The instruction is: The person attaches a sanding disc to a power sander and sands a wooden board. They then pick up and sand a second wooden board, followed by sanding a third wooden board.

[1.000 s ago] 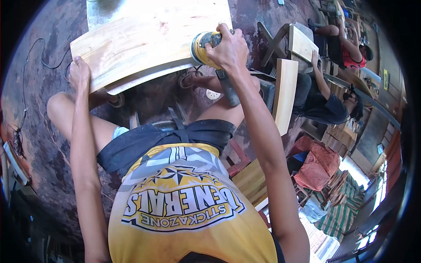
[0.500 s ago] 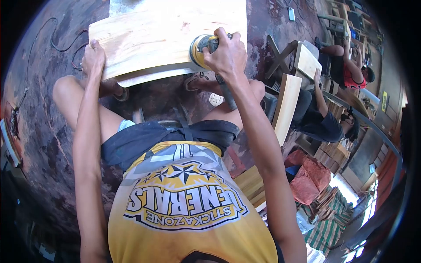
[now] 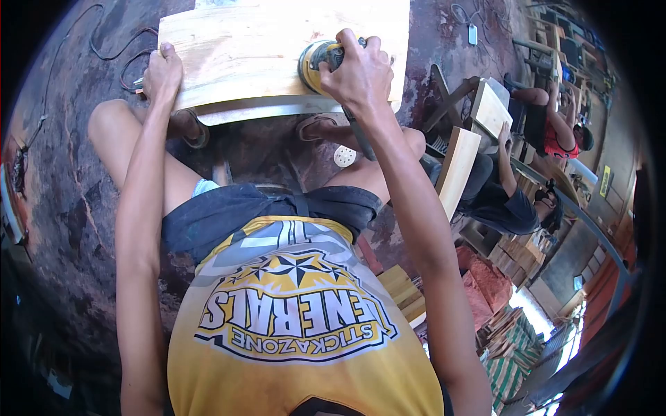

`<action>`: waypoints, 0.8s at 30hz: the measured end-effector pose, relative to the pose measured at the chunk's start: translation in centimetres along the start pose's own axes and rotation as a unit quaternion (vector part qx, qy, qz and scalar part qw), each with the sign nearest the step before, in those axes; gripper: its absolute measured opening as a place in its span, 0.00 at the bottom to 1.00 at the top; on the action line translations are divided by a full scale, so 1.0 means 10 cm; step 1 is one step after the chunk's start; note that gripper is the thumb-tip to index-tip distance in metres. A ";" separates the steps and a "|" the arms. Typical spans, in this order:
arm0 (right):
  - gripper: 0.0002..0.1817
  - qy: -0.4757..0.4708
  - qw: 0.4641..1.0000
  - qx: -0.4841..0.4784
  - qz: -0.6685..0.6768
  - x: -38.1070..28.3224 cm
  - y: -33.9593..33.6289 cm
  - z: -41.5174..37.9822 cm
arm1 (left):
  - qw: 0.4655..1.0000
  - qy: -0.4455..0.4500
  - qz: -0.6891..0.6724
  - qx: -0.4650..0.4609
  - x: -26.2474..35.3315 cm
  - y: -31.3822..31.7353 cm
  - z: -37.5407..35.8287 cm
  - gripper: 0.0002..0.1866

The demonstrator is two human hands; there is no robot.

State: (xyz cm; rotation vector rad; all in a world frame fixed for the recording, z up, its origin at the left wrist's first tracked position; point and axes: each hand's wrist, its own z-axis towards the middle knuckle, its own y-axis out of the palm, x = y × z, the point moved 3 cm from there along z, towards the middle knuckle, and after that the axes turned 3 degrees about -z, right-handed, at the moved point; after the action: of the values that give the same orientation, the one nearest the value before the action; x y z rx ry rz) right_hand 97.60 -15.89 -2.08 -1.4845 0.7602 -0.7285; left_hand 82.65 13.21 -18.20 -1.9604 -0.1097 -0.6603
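A pale wooden board (image 3: pixel 236 55) lies across a low support in front of my knees, its near edge slightly curved. My left hand (image 3: pixel 163 75) is closed around the board's left edge, thumb on top, the other fingers partly hidden. On the right part of the board's top face sits a yellow and black orbital sander (image 3: pixel 313 68). My right hand (image 3: pixel 361 76) grips the sander from above and hides much of its body. A dark hose or dust tube hangs from the sander behind my right wrist.
A thick wooden plank (image 3: pixel 458 166) stands to my right. Beyond it, a person in a dark shirt (image 3: pixel 510 208) touches another board (image 3: pixel 491 107), and a person in red (image 3: pixel 558 142) sits farther off. Cables (image 3: pixel 104 48) lie on the floor at left. A white perforated disc (image 3: pixel 344 157) is below my right hand.
The board and my left hand have shifted right and slightly up in view. The sander now sits a little closer to the board's left edge. Both hands keep their grips.
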 end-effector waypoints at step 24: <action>0.30 0.050 0.999 -0.002 -0.020 0.59 -0.04 0.66 | 1.000 -0.002 -0.010 0.007 -0.02 0.02 0.08 0.40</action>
State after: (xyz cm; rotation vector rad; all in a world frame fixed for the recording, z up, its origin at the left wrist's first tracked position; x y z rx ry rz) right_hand 106.40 -16.86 -2.00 -1.4795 0.8105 -0.8356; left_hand 82.86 13.80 -18.71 -1.9490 -0.1359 -0.6657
